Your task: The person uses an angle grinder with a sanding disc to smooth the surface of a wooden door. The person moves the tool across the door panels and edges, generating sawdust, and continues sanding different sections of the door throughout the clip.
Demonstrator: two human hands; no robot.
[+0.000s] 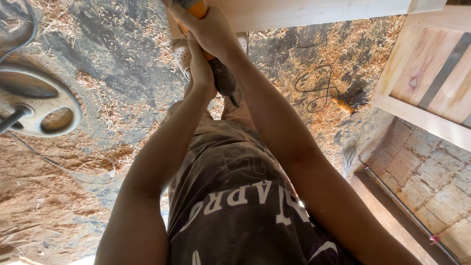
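Both of my arms reach forward over my dark printed shirt. My right hand [208,30] is closed around the orange upper part of a power tool [223,78], right at the edge of a pale wooden board [294,12] at the top. Just below it, my left hand [201,68] grips the tool's black body. The tool's working end is hidden behind my hands. My white perforated shoes [181,55] show beneath the hands, on a floor covered in sawdust.
A round metal wheel-shaped base [39,98] lies at the left. A framed wooden panel [427,64] leans at the right above a brick wall [427,167]. A looped cable [314,83] and a small orange tool [343,104] lie on the shavings.
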